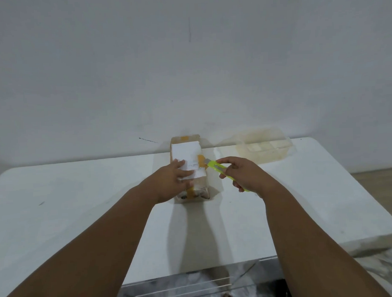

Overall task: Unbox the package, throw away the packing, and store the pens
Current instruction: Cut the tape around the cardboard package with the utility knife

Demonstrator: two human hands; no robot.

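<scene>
Taped brown cardboard package on white tabletop, left grip pressed flat upon it, right grip clasped round neon-yellow plastic utility knife.

**One head-worn view, tilted down**

You have one wide-angle camera, on your head, facing forward and down toward 12 o'clock. It sits close over the white table; the wall fills the upper half.

Left hand covers part of the label; print illegible.
</scene>
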